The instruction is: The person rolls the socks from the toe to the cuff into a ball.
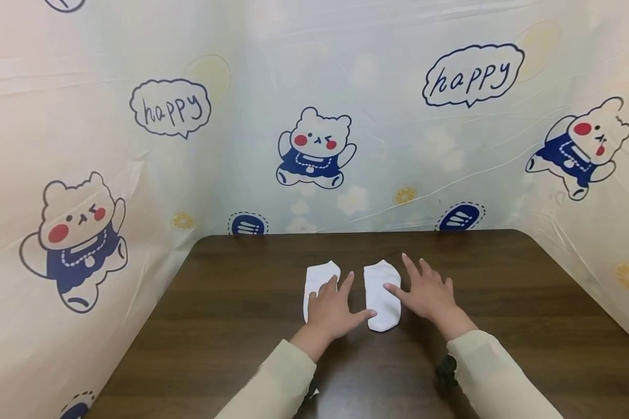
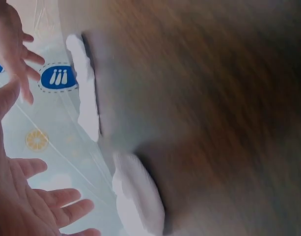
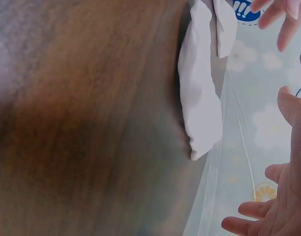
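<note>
Two white cloth pieces, which look like short socks, lie flat and side by side on the brown table. Over the lower part of the left sock is my left hand, fingers spread, hiding some of it. My right hand hovers at the right edge of the right sock, its thumb over the cloth. From the left wrist view, my left palm appears apart from the near sock. In the right wrist view, a gap separates my right hand from the sock. Neither hand grips anything.
The wood-grain table has a rounded far edge. A pale curtain printed with bears and the word happy hangs behind it and on both sides. A dark object shows beneath the right sleeve.
</note>
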The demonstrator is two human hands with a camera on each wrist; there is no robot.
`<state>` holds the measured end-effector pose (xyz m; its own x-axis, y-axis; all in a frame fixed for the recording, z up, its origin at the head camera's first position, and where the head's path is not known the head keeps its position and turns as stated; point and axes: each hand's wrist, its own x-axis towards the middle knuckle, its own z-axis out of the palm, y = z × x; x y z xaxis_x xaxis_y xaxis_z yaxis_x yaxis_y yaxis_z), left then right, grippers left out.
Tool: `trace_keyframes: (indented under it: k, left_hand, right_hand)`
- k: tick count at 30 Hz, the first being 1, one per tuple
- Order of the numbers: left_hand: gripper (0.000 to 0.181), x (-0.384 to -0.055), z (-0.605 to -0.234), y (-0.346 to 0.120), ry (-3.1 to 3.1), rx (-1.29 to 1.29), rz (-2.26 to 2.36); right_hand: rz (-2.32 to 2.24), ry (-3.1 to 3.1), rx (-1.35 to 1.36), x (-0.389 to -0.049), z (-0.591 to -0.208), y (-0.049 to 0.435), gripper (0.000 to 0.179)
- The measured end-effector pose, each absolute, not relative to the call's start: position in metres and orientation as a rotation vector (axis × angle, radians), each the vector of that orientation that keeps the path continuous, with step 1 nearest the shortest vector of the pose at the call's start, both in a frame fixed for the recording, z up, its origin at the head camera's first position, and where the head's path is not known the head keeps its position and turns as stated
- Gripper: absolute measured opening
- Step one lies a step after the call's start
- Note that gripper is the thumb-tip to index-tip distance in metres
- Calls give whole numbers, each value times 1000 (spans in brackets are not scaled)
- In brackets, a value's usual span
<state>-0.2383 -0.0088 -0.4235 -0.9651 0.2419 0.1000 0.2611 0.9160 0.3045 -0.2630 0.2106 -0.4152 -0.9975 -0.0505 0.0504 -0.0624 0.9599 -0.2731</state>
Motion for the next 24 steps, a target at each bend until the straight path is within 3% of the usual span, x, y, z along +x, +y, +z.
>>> trace_keyframes:
  k: [24]
  left_hand:
    - [81, -231, -431, 18, -3014, -351, -854]
  right_hand:
    - [547, -3107, 50, -288, -412, 213, 99]
